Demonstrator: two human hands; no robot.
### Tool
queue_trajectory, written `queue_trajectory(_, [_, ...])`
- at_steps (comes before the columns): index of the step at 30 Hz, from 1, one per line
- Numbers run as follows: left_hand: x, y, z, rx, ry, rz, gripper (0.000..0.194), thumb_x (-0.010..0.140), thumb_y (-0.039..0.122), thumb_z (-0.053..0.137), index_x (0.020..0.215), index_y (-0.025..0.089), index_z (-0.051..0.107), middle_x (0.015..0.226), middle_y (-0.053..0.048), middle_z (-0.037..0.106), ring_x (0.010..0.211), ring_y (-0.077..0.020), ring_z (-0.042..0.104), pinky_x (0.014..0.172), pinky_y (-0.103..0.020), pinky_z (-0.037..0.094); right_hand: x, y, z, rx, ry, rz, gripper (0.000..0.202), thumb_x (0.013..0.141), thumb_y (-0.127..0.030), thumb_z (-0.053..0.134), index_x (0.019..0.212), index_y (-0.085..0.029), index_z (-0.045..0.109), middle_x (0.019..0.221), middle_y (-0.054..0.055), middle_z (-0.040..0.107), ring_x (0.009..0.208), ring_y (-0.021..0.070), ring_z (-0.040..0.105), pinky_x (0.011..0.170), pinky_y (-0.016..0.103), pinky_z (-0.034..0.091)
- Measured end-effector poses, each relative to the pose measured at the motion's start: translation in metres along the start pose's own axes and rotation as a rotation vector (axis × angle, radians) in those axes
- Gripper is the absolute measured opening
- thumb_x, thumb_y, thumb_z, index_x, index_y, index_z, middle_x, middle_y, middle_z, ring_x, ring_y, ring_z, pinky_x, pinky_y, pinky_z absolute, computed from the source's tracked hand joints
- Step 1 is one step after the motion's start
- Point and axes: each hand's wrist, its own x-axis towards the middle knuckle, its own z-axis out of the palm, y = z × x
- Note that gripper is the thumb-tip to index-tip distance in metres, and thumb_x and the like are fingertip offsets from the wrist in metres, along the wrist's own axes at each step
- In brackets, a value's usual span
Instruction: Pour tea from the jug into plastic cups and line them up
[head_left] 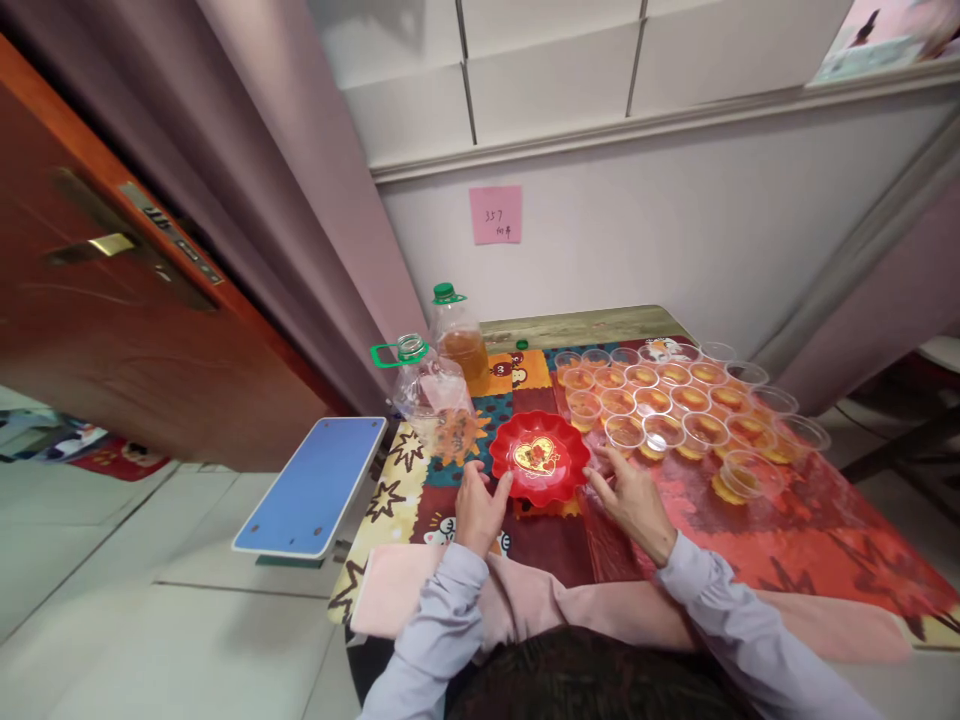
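Note:
A red scalloped dish (541,490) with a gold heart design lies in front of me on the patterned tablecloth. At its left rim is my left hand (481,508), fingers apart, with the thumb tip against the edge. My right hand (636,502) is at the opposite rim; its thumb is close to the edge and the other fingers are spread. Neither hand is wrapped round the dish. To the right stand several clear plastic cups (654,432) in rows, with yellowish contents at the bottom. One cup (742,475) stands nearer than the rows.
Behind my left hand stand an uncapped clear jug (433,400) with a green handle and a capped jug (463,345) of amber liquid. A green cap (522,344) lies at the back. A pink cloth (397,585) covers the front edge. A blue stool (315,485) is left of the table.

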Motion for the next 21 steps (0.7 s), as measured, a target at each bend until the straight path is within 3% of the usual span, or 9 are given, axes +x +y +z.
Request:
queue_trajectory(3, [-0.003, 0.0, 0.001, 0.006, -0.007, 0.004, 0.056, 0.075, 0.051, 0.079, 0.117, 0.02, 0.059, 0.102, -0.007, 0.069, 0.071, -0.0186, 0.069, 0.071, -0.034, 0.056, -0.002, 0.002, 0.001, -0.07, -0.011, -0.002, 0.052, 0.098, -0.05, 0.054, 0.136, -0.016, 0.065, 0.083, 0.008, 0.079, 0.072, 0.0278, 0.075, 0.066, 0.035, 0.051])
queue_trajectory(7, [0.001, -0.004, 0.014, -0.042, -0.079, -0.046, 0.053, 0.082, 0.048, 0.073, 0.124, 0.019, 0.056, 0.082, 0.001, 0.067, 0.052, -0.0142, 0.062, 0.054, -0.028, 0.052, -0.002, 0.007, 0.011, -0.148, -0.024, 0.054, 0.056, 0.098, -0.049, 0.057, 0.139, -0.012, 0.062, 0.081, 0.01, 0.078, 0.076, 0.0313, 0.077, 0.068, 0.036, 0.052])
queue_trajectory(14, [0.003, -0.007, 0.022, -0.117, -0.136, -0.071, 0.035, 0.081, 0.039, 0.077, 0.107, 0.022, 0.06, 0.069, 0.003, 0.068, 0.048, -0.0144, 0.063, 0.049, -0.026, 0.051, 0.001, 0.01, 0.019, -0.047, -0.035, 0.04, 0.048, 0.098, -0.044, 0.054, 0.133, -0.014, 0.065, 0.089, 0.012, 0.08, 0.084, 0.0309, 0.078, 0.073, 0.037, 0.054])
queue_trajectory(21, [0.003, 0.0, 0.019, -0.086, -0.155, -0.065, 0.032, 0.08, 0.038, 0.077, 0.102, 0.021, 0.061, 0.071, 0.002, 0.07, 0.045, -0.0138, 0.062, 0.046, -0.025, 0.048, 0.006, 0.009, 0.015, -0.124, -0.073, 0.059, 0.05, 0.098, -0.044, 0.054, 0.134, -0.012, 0.065, 0.089, 0.011, 0.08, 0.084, 0.0297, 0.077, 0.073, 0.036, 0.051])
